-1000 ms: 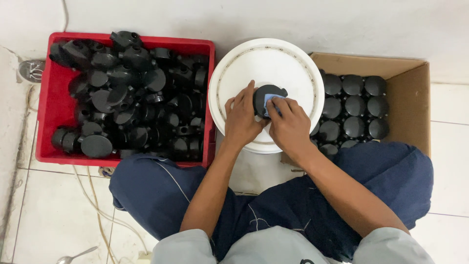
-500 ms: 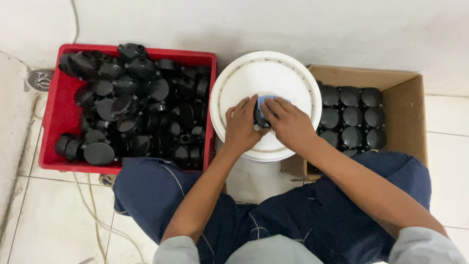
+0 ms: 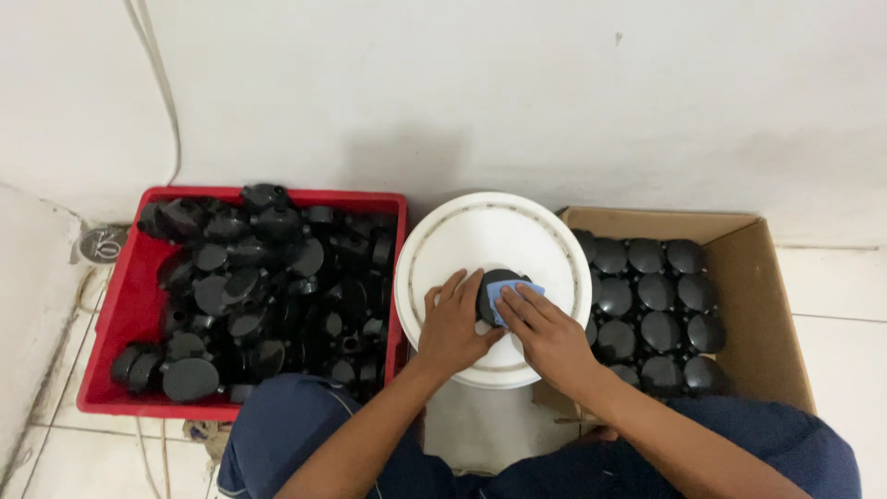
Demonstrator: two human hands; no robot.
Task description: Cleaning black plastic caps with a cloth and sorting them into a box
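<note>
A red crate (image 3: 120, 342) heaped with loose black round junction boxes (image 3: 268, 286) sits on the tiled floor (image 3: 836, 314) against the white wall, left of centre. A brown cardboard box (image 3: 758, 305) stands at the right, its black round boxes (image 3: 651, 310) packed in tidy rows. Between crate and carton, touching both, is an upturned white bucket (image 3: 490, 231) whose flat top serves as the work surface.

Near the front edge of that top lies one black round box (image 3: 494, 286). The left hand (image 3: 453, 328) is curled against its left side, steadying it; the right hand (image 3: 545, 337) presses a small blue label (image 3: 508, 298) flat onto its lid with extended fingers, closed on nothing.

Compared with half a second ago, the whole scene lies lower in the head view, showing more wall, and the blue label is more exposed beneath the right fingertips. A second ago the right hand covered more of the lid.
</note>
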